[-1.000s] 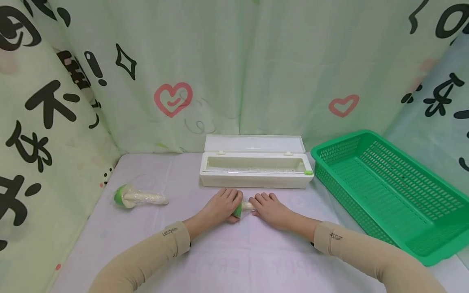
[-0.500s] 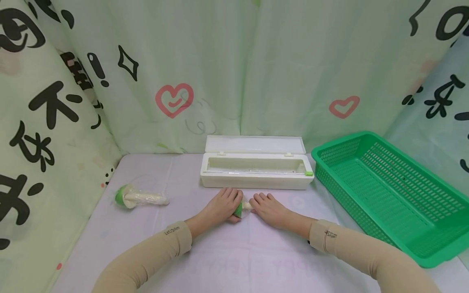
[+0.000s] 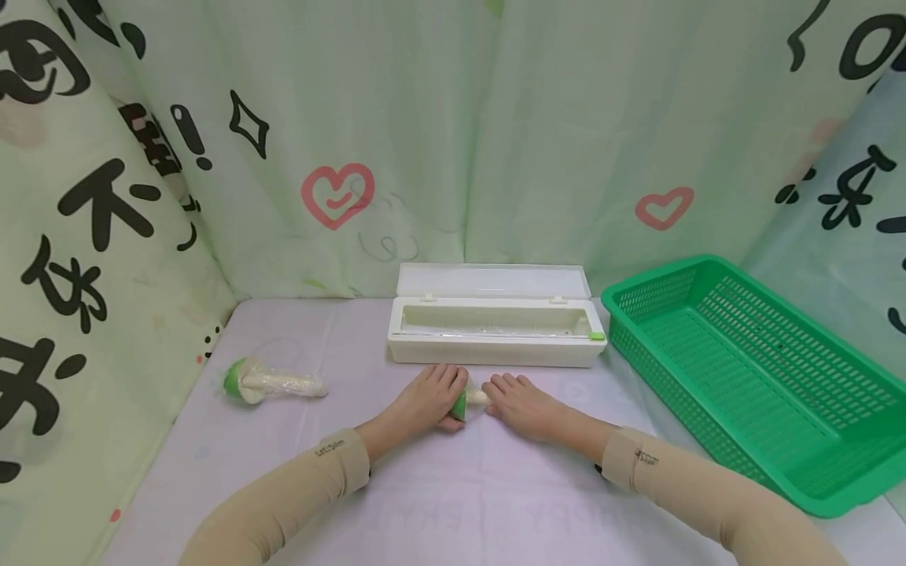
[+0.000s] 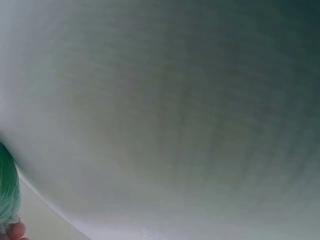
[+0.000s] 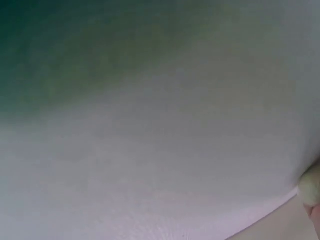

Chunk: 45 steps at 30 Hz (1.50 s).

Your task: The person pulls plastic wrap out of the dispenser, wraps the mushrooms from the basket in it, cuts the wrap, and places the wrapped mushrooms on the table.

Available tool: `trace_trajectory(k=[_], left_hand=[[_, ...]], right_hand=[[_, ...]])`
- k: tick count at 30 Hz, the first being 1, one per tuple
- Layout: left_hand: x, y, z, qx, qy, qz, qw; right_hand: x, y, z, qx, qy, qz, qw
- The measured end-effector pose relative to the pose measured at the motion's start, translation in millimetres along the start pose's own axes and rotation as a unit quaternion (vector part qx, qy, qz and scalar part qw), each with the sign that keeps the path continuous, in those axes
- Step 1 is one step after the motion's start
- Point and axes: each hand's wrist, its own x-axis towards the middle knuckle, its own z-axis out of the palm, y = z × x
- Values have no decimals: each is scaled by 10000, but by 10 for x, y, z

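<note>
In the head view my left hand point(image 3: 432, 395) curls over the green cap of a mushroom-shaped thing point(image 3: 476, 398) wrapped in clear film. My right hand point(image 3: 525, 406) grips the end of its cream stem; the fingers cover that end. The wrapped thing lies low over the table, between both hands. The left wrist view catches its film-covered green cap point(image 4: 7, 187) and fingertips point(image 4: 16, 230) at the left edge. A pale rounded tip shows at the right edge of the right wrist view. A second film-wrapped green-and-cream mushroom shape point(image 3: 272, 382) lies on the left of the table.
Just behind the hands stands a white cling film dispenser point(image 3: 495, 351) with its lid raised and a green slider point(image 3: 597, 336) at the right. A green plastic basket point(image 3: 722, 440) sits to the right. Printed curtains point(image 3: 538, 157) hang behind the table point(image 3: 425, 503).
The view shifts slightly. Both hands stay in nearly the same place on the wrapped mushroom shape; nothing else visibly moves.
</note>
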Motion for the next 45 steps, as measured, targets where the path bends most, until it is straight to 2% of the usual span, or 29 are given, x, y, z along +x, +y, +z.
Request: trace_trajectory(k=[4, 6, 11, 16, 21, 23, 26, 30, 33, 37, 40, 45], left_hand=[[-16, -11, -31, -55, -147, -72, 9999], [-21, -17, -40, -100, -255, -139, 9995], [-39, -33, -51, -213, -404, -339, 9984], [-72, -36, -78, -121, -607, -663, 9959], [-90, -21, -124, -35, -922, -1111, 9895], [-87, -11, -146, -155, -961, -1252, 9873], [-88, 16, -188, -568, -949, -1471, 9829], [-115, 77, -217, -853, -1028, -1598, 9781], [-134, 118, -201, -711, -1055, -1614, 9787], [-166, 107, -193, -340, -977, -1570, 9822], [-232, 22, -234, -68, -801, -1580, 9842], [-505, -257, -400, 152, -133, -1707, 9851]], right_hand=[[-47, 15, -65, 499, -165, 172, 9985], [-82, 30, -77, 483, -92, 236, 9985], [-211, 77, -83, 120, 218, 545, 9982], [-324, 113, -75, -321, 298, 903, 9950], [-321, 89, -80, -332, 297, 787, 9959], [-309, 72, -82, -385, 296, 738, 9961], [-294, 52, -77, -541, 337, 696, 9955], [-273, 28, -68, -628, 442, 621, 9951], [-256, 9, -67, -636, 507, 545, 9952], [-206, -31, -65, -880, 546, 462, 9936], [-124, -104, -93, -1111, 639, 407, 9909], [142, -350, -224, -1309, 893, 225, 9871]])
